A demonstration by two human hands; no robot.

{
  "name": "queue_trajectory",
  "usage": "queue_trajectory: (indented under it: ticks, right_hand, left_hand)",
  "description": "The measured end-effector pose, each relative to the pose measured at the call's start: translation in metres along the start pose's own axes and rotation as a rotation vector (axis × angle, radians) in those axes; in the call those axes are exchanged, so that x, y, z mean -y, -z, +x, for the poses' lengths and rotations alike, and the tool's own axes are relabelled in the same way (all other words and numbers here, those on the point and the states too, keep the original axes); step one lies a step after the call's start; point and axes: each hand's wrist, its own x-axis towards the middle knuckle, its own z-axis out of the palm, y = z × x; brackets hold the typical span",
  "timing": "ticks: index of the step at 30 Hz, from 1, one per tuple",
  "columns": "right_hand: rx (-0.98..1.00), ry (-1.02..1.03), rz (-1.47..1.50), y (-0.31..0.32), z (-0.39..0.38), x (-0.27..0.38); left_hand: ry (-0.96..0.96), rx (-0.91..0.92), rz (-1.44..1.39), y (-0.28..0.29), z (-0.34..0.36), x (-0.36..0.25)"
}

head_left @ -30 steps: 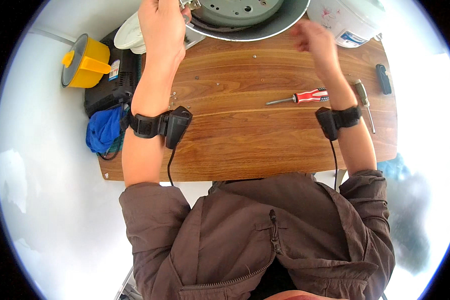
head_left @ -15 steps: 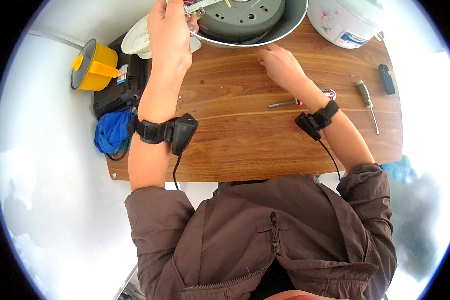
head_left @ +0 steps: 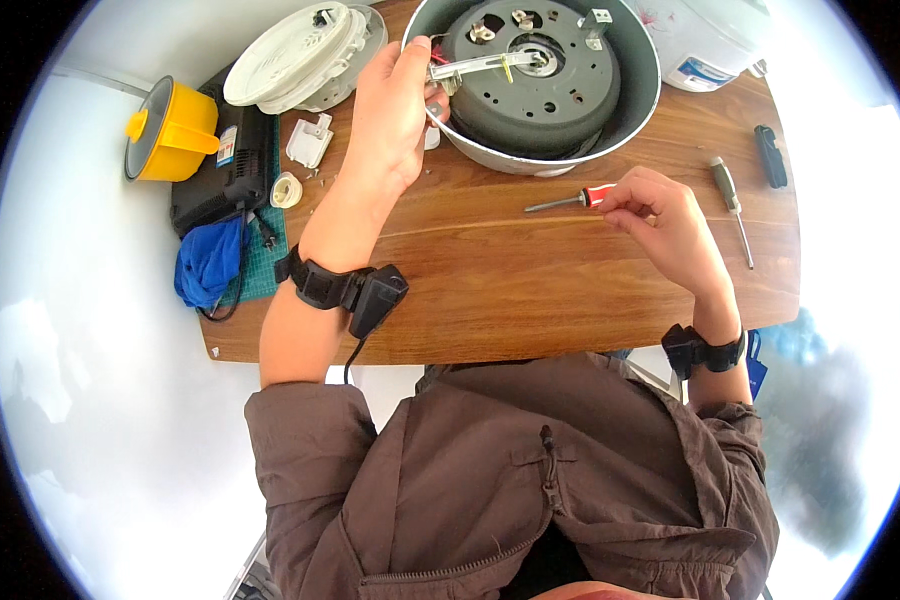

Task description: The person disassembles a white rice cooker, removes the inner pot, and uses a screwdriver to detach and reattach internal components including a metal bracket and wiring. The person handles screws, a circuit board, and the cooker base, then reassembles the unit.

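The round metal cooker shell (head_left: 530, 90), upturned w/ its dark grey base plate (head_left: 530, 70) exposed, is set at the far edge of the brown wooden surface (head_left: 530, 290). The left hand (head_left: 390, 115) is closed on a thin silver metal strip (head_left: 475, 66) at the shell's rim, fingers pinched round its near end. The right hand (head_left: 660, 215) is closed on the red handle of a small red-handled screwdriver (head_left: 573, 200), whose shaft points left, low over the surface, just in front of the shell.

Risks, as judged: the strip could be bent or its coloured wires strained if it is pulled too far; the driver tip could slip off a screw and gouge the plate or jab the left hand, since both are close together. Small white plastic parts (head_left: 308, 140) near the left forearm could be knocked off.

Hard to tell: whether the strip is still fastened, as its far end is not clear. The shell's far rim is cut off at the top. Whether the driver's shaft touches the surface can't be made out.
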Motion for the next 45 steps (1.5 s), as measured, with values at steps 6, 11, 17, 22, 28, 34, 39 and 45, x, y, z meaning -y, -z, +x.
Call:
queue_trajectory:
  ticks: [6,11,17,22,28,34,39,45]
  right_hand:
    - [-0.111,0.026,0.109,-0.014,0.003,-0.006]
    - [-0.092,0.044,0.191,-0.030,0.007,-0.006]
    - [-0.024,0.078,0.175,-0.045,0.009,-0.001]
    - [-0.004,0.064,0.188,-0.051,0.009,0.002]
    - [-0.031,0.145,0.260,-0.054,0.006,0.008]
    - [-0.054,0.193,0.344,-0.055,0.004,0.020]
    - [-0.088,0.218,0.497,-0.061,0.004,0.031]
    - [-0.100,0.301,0.491,-0.068,0.005,0.037]
  left_hand:
    - [0.080,0.017,0.035,0.001,0.005,0.007]
    - [0.110,0.019,0.059,0.013,0.010,0.012]
    - [0.148,0.096,0.075,0.022,0.014,0.010]
    - [0.201,0.115,-0.057,0.031,0.012,0.010]
    - [0.151,0.141,-0.067,0.037,0.006,0.015]
    - [0.063,0.179,-0.047,0.042,0.004,0.022]
    - [0.040,0.201,-0.047,0.047,0.000,0.024]
    - [0.010,0.121,-0.139,0.050,-0.015,0.030]
